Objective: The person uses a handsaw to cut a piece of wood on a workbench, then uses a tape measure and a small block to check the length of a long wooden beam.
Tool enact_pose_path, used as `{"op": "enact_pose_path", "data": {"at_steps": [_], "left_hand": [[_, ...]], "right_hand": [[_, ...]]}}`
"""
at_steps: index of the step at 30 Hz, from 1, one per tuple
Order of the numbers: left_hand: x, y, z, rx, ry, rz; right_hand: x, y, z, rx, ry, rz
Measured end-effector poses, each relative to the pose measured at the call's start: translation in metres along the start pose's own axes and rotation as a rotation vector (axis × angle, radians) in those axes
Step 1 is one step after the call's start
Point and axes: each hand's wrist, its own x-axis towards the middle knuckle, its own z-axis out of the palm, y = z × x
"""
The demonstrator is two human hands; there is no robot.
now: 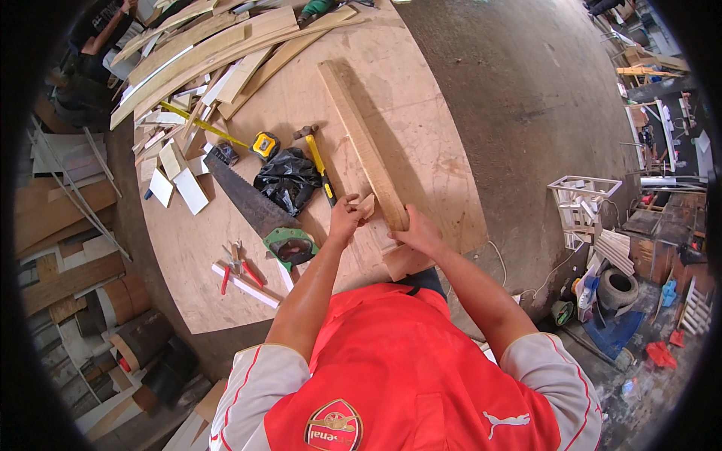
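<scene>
The right hand [420,231] grips a timber batten's [362,137] near end over the plywood tabletop [425,98], apparently steadying it, as the left hand's [345,219] fingers pinch a small tan piece [367,207]

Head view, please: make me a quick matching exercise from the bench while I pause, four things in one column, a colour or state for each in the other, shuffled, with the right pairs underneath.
Things
1. hand saw
2. long wooden bar
3. tape measure
4. hammer

Colours and states
A. yellow blade pulled out
B. yellow and black handle
C. green handle
D. near end held by the right hand

Right pairs: 1-C, 2-D, 3-A, 4-B
</scene>
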Motion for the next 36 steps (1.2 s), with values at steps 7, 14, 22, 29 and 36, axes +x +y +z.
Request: {"op": "enact_pose_path", "data": {"at_steps": [7, 14, 22, 29, 36], "left_hand": [[0.008, -0.009, 0.001, 0.056, -0.101, -0.148], [0.004, -0.008, 0.002, 0.002, -0.106, -0.164], [-0.006, -0.002, -0.003, -0.056, -0.034, 0.053], [-0.030, 0.006, 0.009, 0.010, -0.111, 0.066], [-0.025, 0.001, 0.021, -0.102, -0.073, 0.025]], "right_hand": [[0.001, -0.001, -0.004, -0.019, -0.024, 0.017], [-0.001, -0.005, 0.000, -0.075, 0.030, -0.018], [0.008, -0.019, 0.019, -0.154, 0.212, 0.001], [0.016, -0.038, 0.012, -0.067, 0.220, -0.515], [0.039, -0.005, 0.017, 0.438, 0.360, -0.403]]}}
